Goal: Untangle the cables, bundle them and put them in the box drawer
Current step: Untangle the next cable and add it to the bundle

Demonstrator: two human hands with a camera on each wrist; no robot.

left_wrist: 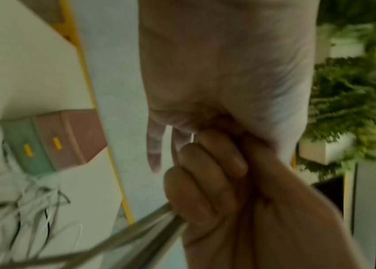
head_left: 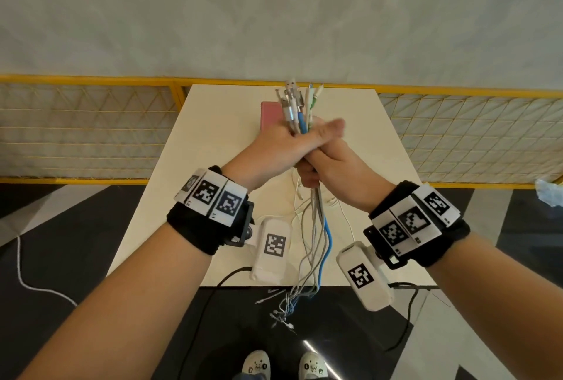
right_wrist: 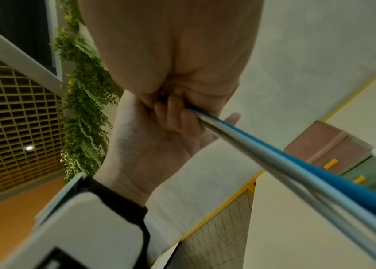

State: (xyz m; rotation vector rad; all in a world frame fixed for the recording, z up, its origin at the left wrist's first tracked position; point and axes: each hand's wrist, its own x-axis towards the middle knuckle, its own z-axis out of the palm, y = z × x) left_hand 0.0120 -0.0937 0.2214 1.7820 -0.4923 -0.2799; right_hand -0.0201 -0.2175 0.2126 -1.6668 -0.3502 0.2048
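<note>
Both hands hold one bunch of cables (head_left: pixel 316 224) up above the table (head_left: pixel 219 142). Left hand (head_left: pixel 283 143) is clenched round the bunch high up, just under the plugs; right hand (head_left: pixel 326 163) is wrapped round the same bunch directly below it, the two fists touching. Long axis of the bunch runs far to near: metal and white plug ends fan out past the left fist toward the far edge, and the loose tails hang down from the right fist, over the near table edge toward the floor. Cables are thin, round and smooth, mostly white and grey, with one blue cable (right_wrist: pixel 297 164) running along the rest. More slack white cord lies on the table under the hands. The box drawer (left_wrist: pixel 53 142) sits at the far side, straight beyond the left fist: small, boxy, a pink tier and a green tier, each with a yellow pull. Judgement: the tails are the part not yet gathered, and the right hand is nearer to them.
</note>
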